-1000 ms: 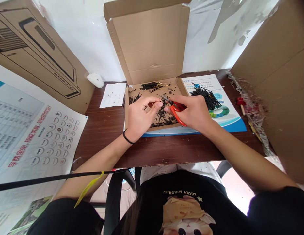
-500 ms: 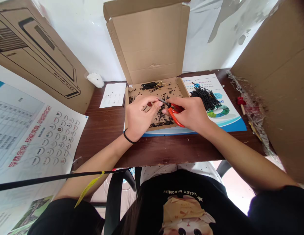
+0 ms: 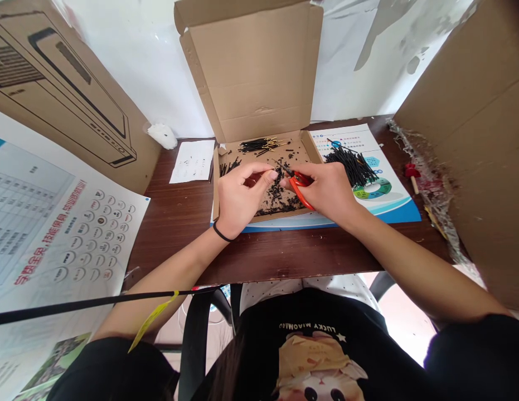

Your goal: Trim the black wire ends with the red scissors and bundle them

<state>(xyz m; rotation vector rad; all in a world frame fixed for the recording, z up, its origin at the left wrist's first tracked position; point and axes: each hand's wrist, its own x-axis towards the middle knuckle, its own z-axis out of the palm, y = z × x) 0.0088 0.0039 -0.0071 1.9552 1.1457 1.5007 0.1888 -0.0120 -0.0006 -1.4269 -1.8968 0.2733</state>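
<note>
My right hand (image 3: 326,189) is closed around the orange handles of a pair of scissors (image 3: 300,192). Their dark blades point up and left toward my left hand (image 3: 245,195). That hand pinches with thumb and fingertips; what lies between them is too small to make out. Both hands are over an open cardboard box (image 3: 311,147) strewn with small black scraps (image 3: 278,192). At the back of the box is a heap of black pieces with gold-coloured ends (image 3: 259,146). More black sticks (image 3: 229,167) lie at its left side, partly behind my left hand.
A thick pile of black sticks (image 3: 349,167) lies on a printed sheet (image 3: 399,206) to the right. At left are a small white paper (image 3: 192,161) and a white lump (image 3: 162,135). Cardboard panels (image 3: 485,139) stand on both sides. A red-topped item (image 3: 411,171) lies far right.
The scissor blades have drawn back slightly from my left fingertips and now stand apart. My left hand stays nearly in place, still pinched.
</note>
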